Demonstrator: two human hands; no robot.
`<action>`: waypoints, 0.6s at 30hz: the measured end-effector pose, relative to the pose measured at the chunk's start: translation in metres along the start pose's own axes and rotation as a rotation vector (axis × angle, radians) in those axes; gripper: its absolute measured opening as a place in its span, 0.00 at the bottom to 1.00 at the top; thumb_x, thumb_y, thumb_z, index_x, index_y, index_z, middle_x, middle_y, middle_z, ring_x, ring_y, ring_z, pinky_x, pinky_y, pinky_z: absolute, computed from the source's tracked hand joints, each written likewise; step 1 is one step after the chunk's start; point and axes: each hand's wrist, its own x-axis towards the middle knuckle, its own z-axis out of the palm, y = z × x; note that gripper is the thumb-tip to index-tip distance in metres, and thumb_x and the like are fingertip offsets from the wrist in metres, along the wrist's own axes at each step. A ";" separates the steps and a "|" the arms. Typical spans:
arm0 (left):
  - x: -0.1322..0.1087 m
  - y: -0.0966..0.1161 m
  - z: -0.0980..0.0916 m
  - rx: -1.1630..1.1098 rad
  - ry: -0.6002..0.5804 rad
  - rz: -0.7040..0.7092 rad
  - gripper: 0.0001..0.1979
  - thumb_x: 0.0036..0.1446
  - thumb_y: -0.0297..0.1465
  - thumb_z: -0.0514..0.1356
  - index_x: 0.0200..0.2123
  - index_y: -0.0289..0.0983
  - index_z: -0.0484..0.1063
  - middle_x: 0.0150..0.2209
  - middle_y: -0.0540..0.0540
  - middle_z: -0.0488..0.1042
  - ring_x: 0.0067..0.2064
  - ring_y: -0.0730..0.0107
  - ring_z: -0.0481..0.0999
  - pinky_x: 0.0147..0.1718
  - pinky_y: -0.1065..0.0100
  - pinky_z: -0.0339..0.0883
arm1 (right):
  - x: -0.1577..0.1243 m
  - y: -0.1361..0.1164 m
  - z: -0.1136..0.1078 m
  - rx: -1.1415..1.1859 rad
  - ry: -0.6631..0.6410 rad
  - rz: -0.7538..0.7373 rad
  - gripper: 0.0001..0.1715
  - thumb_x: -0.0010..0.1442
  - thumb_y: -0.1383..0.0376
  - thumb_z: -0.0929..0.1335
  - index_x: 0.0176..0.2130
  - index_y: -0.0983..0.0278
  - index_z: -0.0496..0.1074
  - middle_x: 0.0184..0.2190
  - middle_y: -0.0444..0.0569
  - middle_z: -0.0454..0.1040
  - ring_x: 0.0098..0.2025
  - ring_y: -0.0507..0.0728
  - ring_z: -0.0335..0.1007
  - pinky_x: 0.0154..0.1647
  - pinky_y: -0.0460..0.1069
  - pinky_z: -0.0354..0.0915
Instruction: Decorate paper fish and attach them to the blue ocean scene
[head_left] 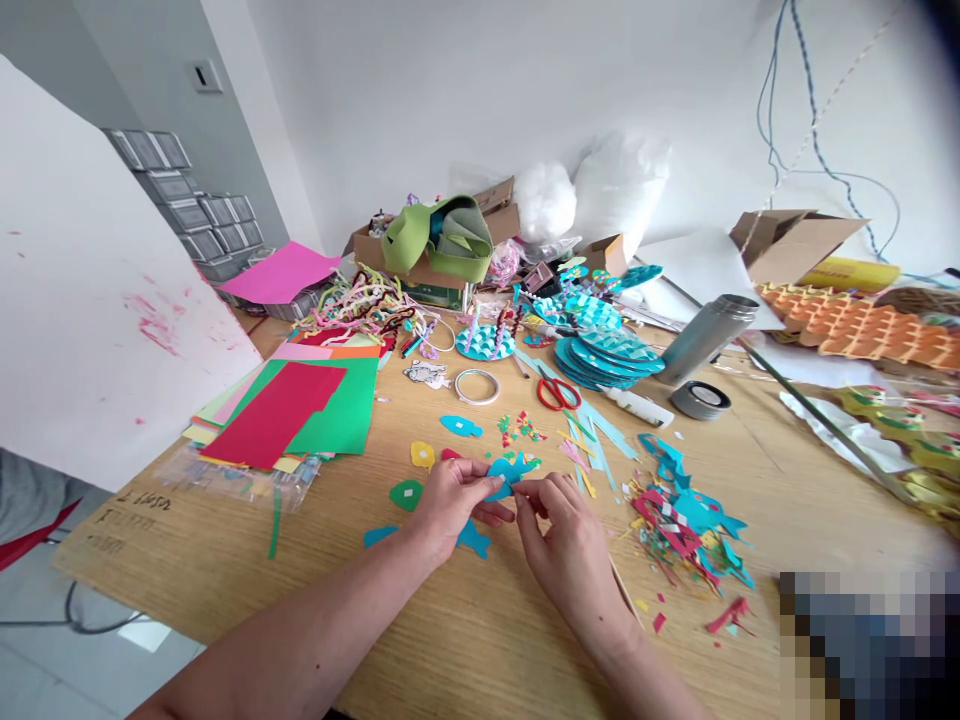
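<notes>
Both of my hands meet over the wooden table (480, 620) near its front. My left hand (450, 500) pinches a blue paper fish cut-out (511, 468) between thumb and fingers. My right hand (562, 535) pinches the same cut-out from the right side, fingers closed. Other small paper shapes lie around: a blue fish (460, 426), a yellow shape (422, 455), a green shape (406, 494) and a blue piece (475, 540) under my left hand.
Sheets of coloured paper (296, 410) lie at left. Red scissors (558, 392), a tape roll (478, 386), a stack of teal scaled discs (607, 355), a steel bottle (705, 338) and a scrap pile (686, 525) sit beyond. Boxes and bags line the wall.
</notes>
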 end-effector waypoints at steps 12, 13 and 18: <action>0.001 -0.001 -0.001 -0.030 -0.018 -0.039 0.16 0.40 0.35 0.69 0.31 0.31 0.76 0.27 0.48 0.75 0.22 0.69 0.78 0.17 0.75 0.67 | 0.001 0.002 0.002 0.040 0.000 0.026 0.09 0.63 0.72 0.60 0.34 0.62 0.67 0.30 0.47 0.68 0.33 0.55 0.63 0.32 0.49 0.60; 0.001 -0.001 -0.001 -0.036 -0.021 -0.040 0.16 0.40 0.35 0.69 0.32 0.31 0.76 0.27 0.48 0.75 0.22 0.70 0.78 0.17 0.75 0.67 | 0.001 0.002 0.002 0.041 0.000 0.028 0.09 0.63 0.72 0.60 0.34 0.63 0.67 0.30 0.47 0.67 0.33 0.55 0.63 0.32 0.49 0.60; 0.001 -0.003 -0.002 -0.056 -0.037 -0.047 0.14 0.40 0.34 0.69 0.31 0.32 0.76 0.27 0.49 0.75 0.21 0.70 0.77 0.16 0.75 0.67 | 0.001 0.002 0.003 0.044 0.012 0.031 0.08 0.63 0.72 0.61 0.34 0.63 0.67 0.30 0.47 0.68 0.33 0.55 0.63 0.32 0.49 0.60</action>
